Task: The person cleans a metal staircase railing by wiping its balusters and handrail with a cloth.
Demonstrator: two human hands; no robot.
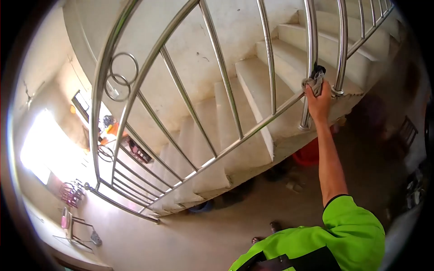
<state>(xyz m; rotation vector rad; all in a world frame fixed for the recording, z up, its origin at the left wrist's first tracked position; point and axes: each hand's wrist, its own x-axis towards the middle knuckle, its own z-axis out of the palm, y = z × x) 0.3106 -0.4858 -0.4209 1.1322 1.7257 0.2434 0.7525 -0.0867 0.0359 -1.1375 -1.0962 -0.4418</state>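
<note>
- Right hand [319, 101]: I read it as closed, the thumb and fingers gathered around a bunched grey cloth [313, 82].
- Left hand: out of view; I cannot tell its state.
- Cloth position: against an upright metal post [311, 31] of the stair railing [217, 157], just above the level of the sloping lower rail. A dark piece [319, 69] shows at its upper edge (whether it belongs to the cloth, I cannot tell).
- Progress: I judge the work to be underway at this post, with the cloth in contact. No visible mark separates handled bars from unhandled ones, so I cannot fix what is done or what is left.
- Surroundings: concrete steps [257, 74] rise behind the railing; a red object [308, 153] sits below them, partly hidden by the arm.
- Markings: I find no legible brand, label or writing. The bright green sleeve [350, 214] shows no readable lettering.
</note>
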